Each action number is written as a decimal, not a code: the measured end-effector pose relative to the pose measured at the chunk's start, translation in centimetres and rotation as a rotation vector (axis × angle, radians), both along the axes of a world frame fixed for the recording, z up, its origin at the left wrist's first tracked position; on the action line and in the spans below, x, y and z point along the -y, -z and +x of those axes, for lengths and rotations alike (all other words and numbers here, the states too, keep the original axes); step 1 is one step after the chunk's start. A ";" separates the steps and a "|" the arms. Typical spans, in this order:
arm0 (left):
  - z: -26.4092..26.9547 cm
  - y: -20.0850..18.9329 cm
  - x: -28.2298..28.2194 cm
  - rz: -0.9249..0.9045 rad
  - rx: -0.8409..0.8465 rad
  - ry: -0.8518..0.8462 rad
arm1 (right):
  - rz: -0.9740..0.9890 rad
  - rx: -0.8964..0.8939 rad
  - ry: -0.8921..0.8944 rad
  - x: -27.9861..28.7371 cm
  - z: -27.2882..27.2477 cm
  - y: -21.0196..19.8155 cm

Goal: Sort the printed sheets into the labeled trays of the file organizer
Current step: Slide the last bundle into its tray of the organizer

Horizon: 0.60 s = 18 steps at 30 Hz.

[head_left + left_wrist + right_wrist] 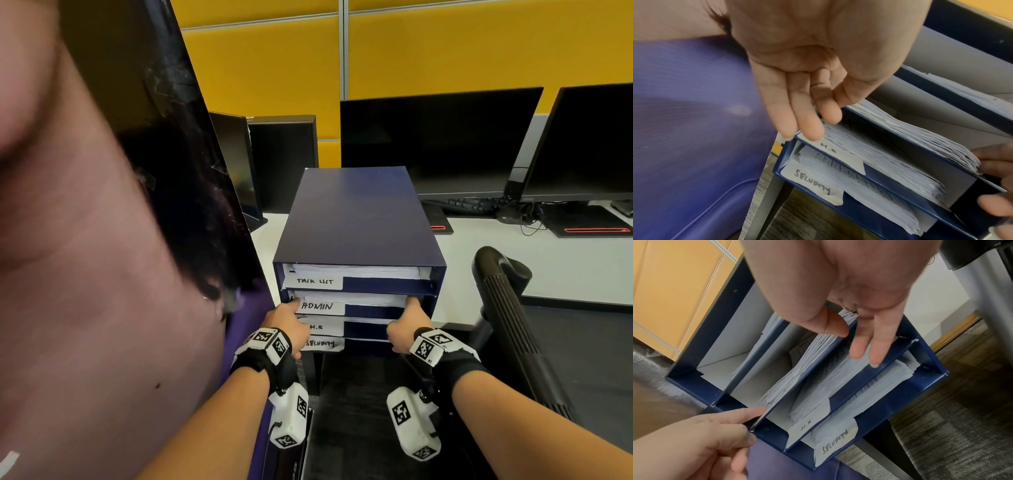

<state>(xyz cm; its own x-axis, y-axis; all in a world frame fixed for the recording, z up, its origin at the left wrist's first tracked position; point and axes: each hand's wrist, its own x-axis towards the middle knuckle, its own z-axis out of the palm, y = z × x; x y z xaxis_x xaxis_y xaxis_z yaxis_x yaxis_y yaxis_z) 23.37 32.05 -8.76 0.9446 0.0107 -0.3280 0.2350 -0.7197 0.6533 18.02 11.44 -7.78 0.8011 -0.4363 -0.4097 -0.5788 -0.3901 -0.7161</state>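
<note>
Four trays in the blue organizer [356, 219], all w/ sheets [359, 298] already; it sits at the desk [565, 267] edge. Both hands are at the ADMIN tray [373, 310]. Left hand [289, 322] is flat, straight fingers [809, 128] by its left corner. Right hand [407, 329] is also flat, thumb vs. the sheets at the right end. Neither grips anything. Risks, prob.: an uneven push skews or crumples the stack; low fingers snag the H.R label [323, 328]; a hard tug drags the organizer off the edge.

An office: dark monitors [438, 144] and a keyboard [469, 204] behind the file organizer [352, 212], yellow partition panels [479, 44] farther behind it
</note>
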 end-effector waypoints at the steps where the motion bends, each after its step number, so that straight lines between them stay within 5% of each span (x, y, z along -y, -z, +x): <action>1: 0.0 -0.2 0.1 0.010 0.009 0.018 | -0.017 -0.007 -0.023 0.1 0.1 0.1; 18: -0.5 0.0 -0.7 0.002 -0.052 0.067 | -0.132 0.016 -0.079 0.1 -1.2 -1.2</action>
<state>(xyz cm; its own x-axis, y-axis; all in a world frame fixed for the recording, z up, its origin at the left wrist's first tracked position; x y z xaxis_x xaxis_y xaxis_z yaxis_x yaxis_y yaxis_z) 22.87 32.71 -8.79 0.9248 -0.0507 -0.3771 0.2204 -0.7365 0.6396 16.78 11.32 -6.56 0.8411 -0.4208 -0.3398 -0.5313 -0.5256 -0.6644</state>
